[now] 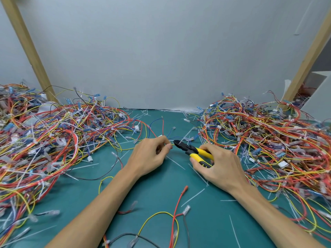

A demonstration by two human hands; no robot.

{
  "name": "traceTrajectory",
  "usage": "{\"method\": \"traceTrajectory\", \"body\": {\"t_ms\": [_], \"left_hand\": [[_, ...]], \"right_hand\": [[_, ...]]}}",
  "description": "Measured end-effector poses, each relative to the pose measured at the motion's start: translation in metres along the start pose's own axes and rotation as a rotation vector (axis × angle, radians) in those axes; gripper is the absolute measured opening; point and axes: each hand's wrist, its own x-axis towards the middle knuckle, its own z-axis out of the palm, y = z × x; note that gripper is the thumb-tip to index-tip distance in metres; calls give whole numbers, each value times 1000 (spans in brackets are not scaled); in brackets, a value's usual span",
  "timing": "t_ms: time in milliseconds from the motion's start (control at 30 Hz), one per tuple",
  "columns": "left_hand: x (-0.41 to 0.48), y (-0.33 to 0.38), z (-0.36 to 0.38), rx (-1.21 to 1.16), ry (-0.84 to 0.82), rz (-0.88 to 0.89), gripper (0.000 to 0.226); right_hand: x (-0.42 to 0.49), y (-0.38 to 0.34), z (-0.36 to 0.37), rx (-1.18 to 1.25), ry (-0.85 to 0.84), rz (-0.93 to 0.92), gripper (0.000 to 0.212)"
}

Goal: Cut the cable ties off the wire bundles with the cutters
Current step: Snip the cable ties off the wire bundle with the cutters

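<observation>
My right hand point(220, 164) grips the yellow-and-black handles of the cutters point(192, 151), whose black jaws point left toward my left hand. My left hand point(152, 154) pinches a small wire bundle point(168, 136) of blue, red and yellow wires between thumb and fingers, just left of the jaw tips. The bundle's loose ends fan out behind the hands on the green mat point(157, 199). I cannot make out the cable tie at the jaws.
A big tangle of red, yellow and blue wires point(50, 140) lies on the left and another wire heap point(272, 140) on the right. Cut white cable ties point(192, 196) and loose wires point(161, 221) litter the mat. Wooden posts point(26, 47) flank a grey wall.
</observation>
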Motion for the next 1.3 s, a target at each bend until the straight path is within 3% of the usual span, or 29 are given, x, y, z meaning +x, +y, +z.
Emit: {"method": "traceTrajectory", "body": {"t_ms": [267, 633, 1067, 1300], "left_hand": [[5, 7, 2, 118, -191, -41, 29], [1, 6, 9, 98, -29, -14, 28], [-1, 8, 7, 157, -37, 15, 23], [-1, 8, 6, 150, -40, 11, 24]], "right_hand": [[-1, 0, 4, -45, -37, -12, 32], [3, 5, 5, -40, -14, 24, 40], [2, 6, 3, -6, -39, 3, 40], [2, 7, 5, -39, -43, -17, 28]]}}
